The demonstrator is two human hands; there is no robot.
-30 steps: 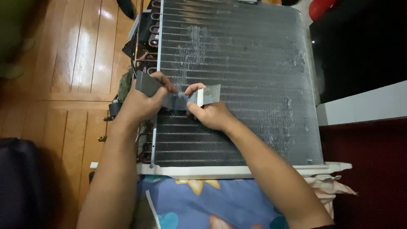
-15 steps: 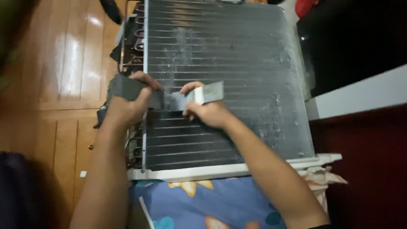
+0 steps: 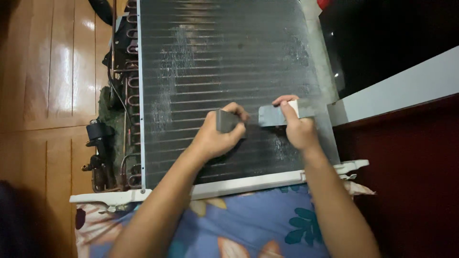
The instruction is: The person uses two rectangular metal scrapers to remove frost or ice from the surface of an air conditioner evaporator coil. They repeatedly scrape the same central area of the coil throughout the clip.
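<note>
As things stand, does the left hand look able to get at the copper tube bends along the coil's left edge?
Probably yes. The left hand rests on the finned coil holding a grey block, and nothing lies between it and the copper tube bends.

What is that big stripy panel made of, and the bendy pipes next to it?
The panel looks like thin dull grey metal fins, likely aluminium: fine close lines with shiny scuffed patches. The pipes look like copper: reddish-brown, glossy U-bends.

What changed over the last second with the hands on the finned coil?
Both hands slid rightward across the coil; left hand and right hand now sit further apart. Each still grips a grey pad. The coil stays on the patterned cloth.
</note>
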